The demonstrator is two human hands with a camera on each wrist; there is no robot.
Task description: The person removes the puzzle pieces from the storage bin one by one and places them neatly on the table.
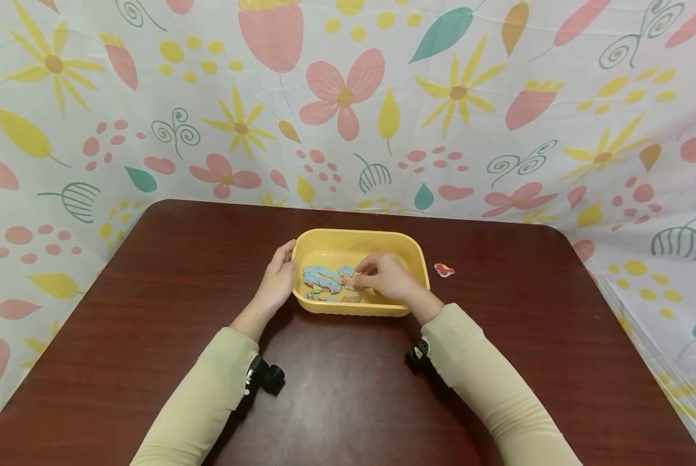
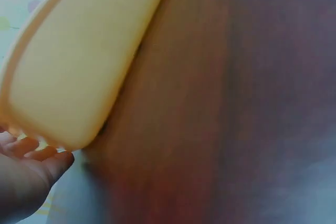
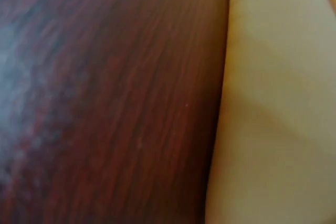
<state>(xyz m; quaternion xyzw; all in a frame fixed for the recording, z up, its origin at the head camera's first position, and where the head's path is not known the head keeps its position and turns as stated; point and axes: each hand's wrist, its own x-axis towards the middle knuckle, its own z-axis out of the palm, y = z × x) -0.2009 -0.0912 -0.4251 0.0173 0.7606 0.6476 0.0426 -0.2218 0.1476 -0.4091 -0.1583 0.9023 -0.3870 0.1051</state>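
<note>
A yellow plastic basin (image 1: pixel 356 241) stands on the table with several flat pieces inside. The largest of these is a light blue piece (image 1: pixel 322 279) at the basin's left. My left hand (image 1: pixel 277 283) touches the basin's left end from outside; the left wrist view shows its fingers (image 2: pixel 39 153) against the end wall. Inside the basin, my right hand (image 1: pixel 387 277) pinches a small orange-and-blue piece (image 1: pixel 346 279) between thumb and fingertips. The right wrist view holds only the basin's outer wall (image 3: pixel 278 103) and the table, not the hand.
A small red piece with a white edge (image 1: pixel 443 270) lies on the table just right of the basin. The dark brown wooden table (image 1: pixel 167 278) ends at a flower-patterned cloth (image 1: pixel 336 168) behind. Black wrist cameras (image 1: pixel 266 375) are strapped over the sleeves.
</note>
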